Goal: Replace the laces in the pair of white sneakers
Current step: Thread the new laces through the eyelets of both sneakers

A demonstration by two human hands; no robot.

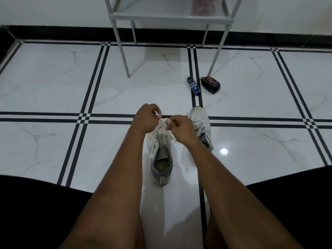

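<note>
A white sneaker (160, 155) with a grey heel and lining lies on the floor between my forearms, heel toward me, its upper eyelets without lace. My left hand (145, 118) and my right hand (181, 129) hover over its toe end, fingers pinched on a white lace (162, 124) that runs down to the shoe. The lace between the fingertips is small and partly hidden. The second white sneaker (200, 121) sits just right of my right hand, laced, toe pointing away.
A dark blue bottle (193, 85) and a black case with red trim (211, 85) lie on the marble floor beyond the shoes. A grey metal shelf (168, 17) stands on thin legs at the wall. My dark-clad knees fill both lower corners.
</note>
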